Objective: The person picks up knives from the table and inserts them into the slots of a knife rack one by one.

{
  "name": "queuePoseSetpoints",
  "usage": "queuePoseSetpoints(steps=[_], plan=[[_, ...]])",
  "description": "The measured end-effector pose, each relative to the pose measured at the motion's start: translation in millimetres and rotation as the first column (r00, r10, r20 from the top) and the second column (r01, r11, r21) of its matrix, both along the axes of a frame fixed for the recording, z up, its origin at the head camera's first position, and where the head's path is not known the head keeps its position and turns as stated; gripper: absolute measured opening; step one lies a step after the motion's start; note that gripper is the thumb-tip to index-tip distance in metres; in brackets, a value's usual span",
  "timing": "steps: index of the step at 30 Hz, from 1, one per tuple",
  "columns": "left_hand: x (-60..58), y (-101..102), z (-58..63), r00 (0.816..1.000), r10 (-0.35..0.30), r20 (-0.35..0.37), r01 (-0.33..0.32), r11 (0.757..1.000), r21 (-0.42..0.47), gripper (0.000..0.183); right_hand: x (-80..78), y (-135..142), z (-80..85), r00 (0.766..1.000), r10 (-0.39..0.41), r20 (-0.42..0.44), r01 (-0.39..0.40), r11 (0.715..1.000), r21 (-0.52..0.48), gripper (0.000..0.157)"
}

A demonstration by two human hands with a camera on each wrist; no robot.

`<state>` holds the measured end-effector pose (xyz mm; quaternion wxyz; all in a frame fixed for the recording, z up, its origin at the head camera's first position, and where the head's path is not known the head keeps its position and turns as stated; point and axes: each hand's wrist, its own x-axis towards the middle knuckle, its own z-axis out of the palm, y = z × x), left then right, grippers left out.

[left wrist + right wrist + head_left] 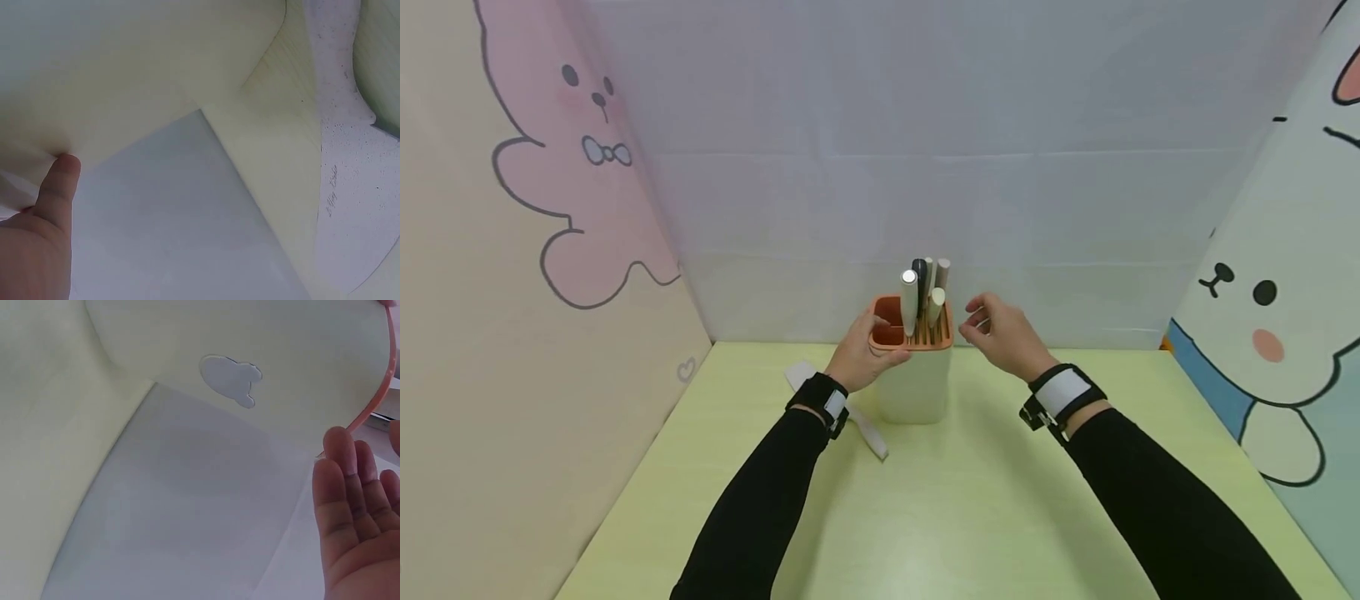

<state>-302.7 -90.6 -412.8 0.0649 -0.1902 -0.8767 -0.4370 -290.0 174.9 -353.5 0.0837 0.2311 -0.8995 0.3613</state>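
A cream knife block (913, 387) with an orange top stands upright on the table. Several knives and handles rise from its right section, among them a white handle (909, 300), a black handle (920, 279) and a cream handle (936, 304). My left hand (865, 354) grips the block's left rim, thumb along the front and fingers over the far side; in the left wrist view a fingertip presses the wall. Just off the right rim hovers my right hand (1000, 333), fingers loosely bent, holding nothing. In the right wrist view its fingers (337, 487) come close to the orange rim.
Left of the block a white utensil with a broad flat blade (356, 194) and lettering lies on the table, partly under my left wrist. Behind the block rises a pale backdrop (880, 200). Side panels with cartoon bears (602, 200) flank the yellow-green table (940, 508).
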Motion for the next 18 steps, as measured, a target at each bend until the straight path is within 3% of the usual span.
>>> queuePoseSetpoints(steps=[5, 12, 16, 18], plan=[[-4.7, -1, -0.1, 1.0, -0.011, 0.005, 0.011, 1.0, -0.014, 0.066, 16.5, 11, -20.7, 0.993, 0.101, 0.068, -0.101, 0.995, 0.006, 0.023], [-4.5, -7, 0.8, 1.0, -0.013, 0.026, 0.013, 1.0, -0.01, 0.08, 45.4, 1, -55.9, 0.957, 0.219, 0.192, -0.231, 0.972, 0.041, 0.023], [6.0, -20, 7.5, 0.998, 0.018, 0.061, -0.017, 1.0, -0.026, 0.098, 57.3, -18, -69.7, 0.931, 0.285, 0.227, -0.304, 0.951, 0.054, 0.026], [16.1, -32, 13.8, 0.997, 0.043, 0.065, -0.038, 0.996, -0.077, 0.1, 61.0, -27, -74.1, 0.927, 0.289, 0.241, -0.311, 0.949, 0.059, 0.025]])
